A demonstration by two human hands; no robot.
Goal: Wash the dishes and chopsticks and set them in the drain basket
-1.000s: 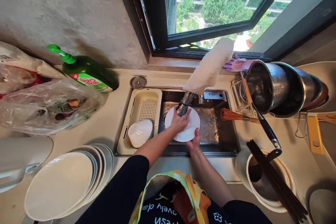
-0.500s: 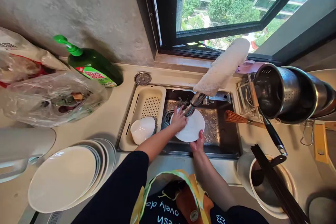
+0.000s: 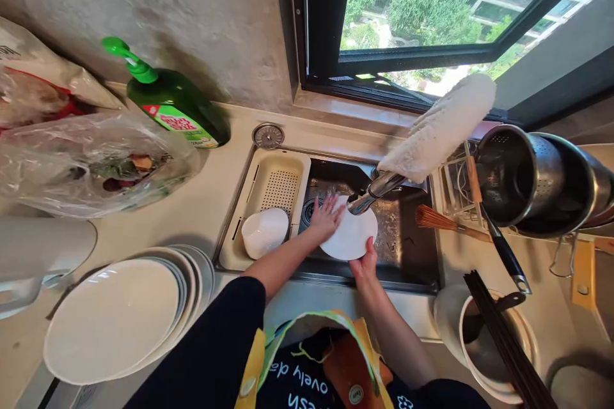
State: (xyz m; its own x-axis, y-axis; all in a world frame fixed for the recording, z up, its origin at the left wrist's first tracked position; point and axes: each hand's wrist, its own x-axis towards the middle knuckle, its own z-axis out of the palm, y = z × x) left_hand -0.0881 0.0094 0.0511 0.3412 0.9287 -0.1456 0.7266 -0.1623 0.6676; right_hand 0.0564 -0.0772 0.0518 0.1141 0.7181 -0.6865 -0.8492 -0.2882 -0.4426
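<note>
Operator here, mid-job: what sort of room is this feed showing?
Most likely a home kitchen: there's a dark sink basin with a drain tray, a green pump bottle of dish soap on the counter, and a stack of white plates beside it.

A black top covers the torso, and its left sleeve and right sleeve both end around the elbow, leaving the left grip and right grip bare. Over it sits a black apron bib printed in pale blue lettering (it reads upside down from up here, "lovely da" and "fresh"). A yellow strap and a thin green trim edge the bib, and an orange pocket carries a round cream badge.
</note>
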